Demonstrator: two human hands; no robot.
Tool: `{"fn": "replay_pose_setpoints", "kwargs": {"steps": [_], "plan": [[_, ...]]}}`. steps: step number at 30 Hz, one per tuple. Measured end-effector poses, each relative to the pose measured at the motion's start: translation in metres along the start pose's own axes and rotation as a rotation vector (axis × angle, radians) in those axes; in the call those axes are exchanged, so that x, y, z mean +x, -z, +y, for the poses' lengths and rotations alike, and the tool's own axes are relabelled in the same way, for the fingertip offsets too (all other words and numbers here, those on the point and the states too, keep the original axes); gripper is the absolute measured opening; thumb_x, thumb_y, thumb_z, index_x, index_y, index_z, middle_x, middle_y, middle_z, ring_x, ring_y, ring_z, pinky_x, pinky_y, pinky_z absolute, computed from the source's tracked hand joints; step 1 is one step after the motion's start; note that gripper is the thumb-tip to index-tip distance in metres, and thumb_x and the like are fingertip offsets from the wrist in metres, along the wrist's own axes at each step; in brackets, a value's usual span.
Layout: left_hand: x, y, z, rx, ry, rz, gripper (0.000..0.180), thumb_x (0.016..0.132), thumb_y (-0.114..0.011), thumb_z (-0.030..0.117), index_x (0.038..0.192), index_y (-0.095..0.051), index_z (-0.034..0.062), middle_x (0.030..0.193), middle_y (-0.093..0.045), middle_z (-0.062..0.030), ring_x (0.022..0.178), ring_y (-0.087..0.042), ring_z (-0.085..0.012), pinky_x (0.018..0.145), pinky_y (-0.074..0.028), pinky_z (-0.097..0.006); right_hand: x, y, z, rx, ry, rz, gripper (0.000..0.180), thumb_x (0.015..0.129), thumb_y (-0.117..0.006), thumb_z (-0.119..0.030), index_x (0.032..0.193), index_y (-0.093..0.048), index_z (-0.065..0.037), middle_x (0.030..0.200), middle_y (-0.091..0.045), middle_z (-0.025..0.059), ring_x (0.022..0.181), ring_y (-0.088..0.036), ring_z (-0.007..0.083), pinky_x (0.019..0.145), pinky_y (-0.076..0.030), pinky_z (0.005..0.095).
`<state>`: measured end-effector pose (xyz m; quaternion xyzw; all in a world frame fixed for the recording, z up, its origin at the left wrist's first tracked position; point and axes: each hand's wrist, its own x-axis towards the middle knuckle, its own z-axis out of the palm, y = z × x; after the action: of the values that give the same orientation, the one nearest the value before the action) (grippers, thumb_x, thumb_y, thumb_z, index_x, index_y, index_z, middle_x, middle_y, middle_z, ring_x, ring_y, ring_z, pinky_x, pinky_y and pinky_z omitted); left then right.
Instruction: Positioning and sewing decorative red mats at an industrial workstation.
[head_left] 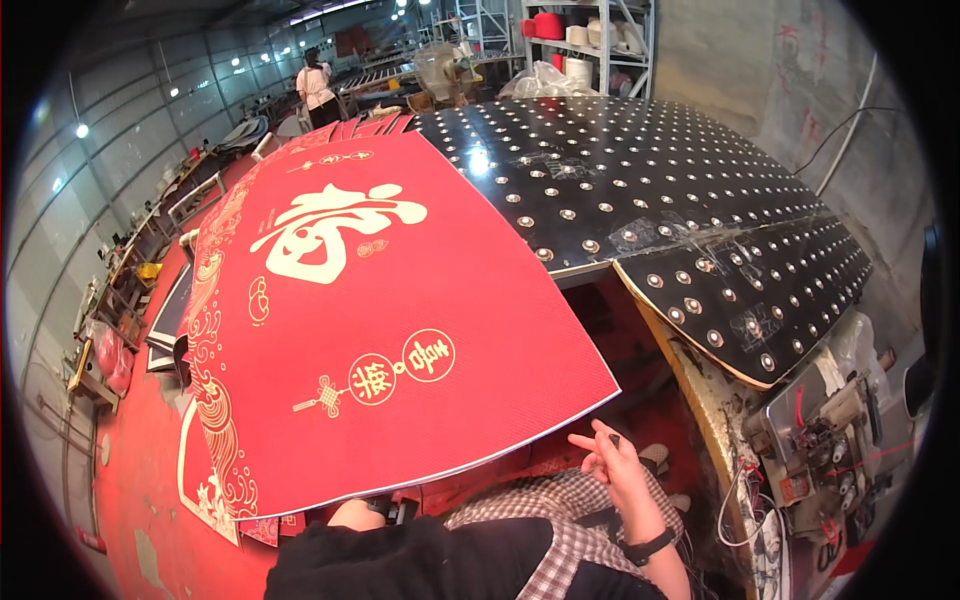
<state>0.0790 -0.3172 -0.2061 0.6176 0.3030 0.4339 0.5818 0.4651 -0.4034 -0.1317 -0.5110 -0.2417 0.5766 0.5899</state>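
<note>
Nearest the camera, the right hand [618,462] is raised just below the near right corner of the big red mat [400,320]. Its fingers are loosely curled, the forefinger pointing left toward the mat's edge, and something small and dark sits pinched at the fingertips; what it is cannot be told. The hand is just short of the mat, not touching it.

The left hand [357,514] shows only as a knuckle or fist under the mat's near edge, behind a black sleeve; whether it grips the mat or anything else cannot be told.

The mat lies ahead and to the left of the hands, its long axis running away from the person, the near edge lifted and bowed. Of the two, the right hand is the one with a free line to the near corner.

Beyond, the mat's far end rests on the black worktop [640,170] studded with metal rollers. A sewing machine [830,440] stands at the right. Farther off, a person [317,88] stands among the benches.
</note>
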Motion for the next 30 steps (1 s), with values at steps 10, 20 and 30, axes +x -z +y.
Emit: {"fn": "replay_pose_setpoints", "kwargs": {"steps": [10, 20, 30], "plan": [[-0.017, 0.015, 0.008, -0.011, -0.183, 0.171, 0.044, 0.089, -0.054, 0.04, 0.112, -0.053, 0.0023, 0.101, -0.061, -0.0111, 0.093, -0.059, -0.0207, 0.075, -0.05, -0.034, 0.012, -0.008, -0.021, 0.143, 0.059, -0.056, 0.051, 0.091, -0.055, -0.029, 0.124, -0.036, 0.003, 0.103, -0.061, 0.0226, 0.055, -0.055, 0.0088, 0.038, -0.031, 0.0143], [-0.058, 0.051, 0.009, -0.048, -0.369, 0.35, 0.047, 0.089, -0.053, 0.042, 0.115, -0.051, 0.0024, 0.104, -0.06, -0.0115, 0.096, -0.058, -0.0222, 0.077, -0.049, -0.036, 0.036, -0.014, -0.029, 0.172, 0.006, -0.027, 0.023, 0.088, -0.06, -0.028, 0.085, -0.049, -0.008, 0.077, -0.062, 0.0102, 0.05, -0.051, 0.007, 0.038, -0.03, 0.0161], [0.043, 0.08, 0.099, -0.086, -0.484, 0.554, 0.051, 0.089, -0.053, 0.044, 0.119, -0.049, 0.0024, 0.108, -0.059, -0.0119, 0.1, -0.057, -0.0238, 0.08, -0.049, -0.037, 0.017, -0.02, -0.072, -0.044, 0.365, 0.344, 0.019, 0.081, -0.064, -0.013, 0.067, -0.054, -0.007, 0.054, -0.05, -0.0013, 0.044, -0.043, 0.0053, 0.041, -0.029, 0.0198]]}}
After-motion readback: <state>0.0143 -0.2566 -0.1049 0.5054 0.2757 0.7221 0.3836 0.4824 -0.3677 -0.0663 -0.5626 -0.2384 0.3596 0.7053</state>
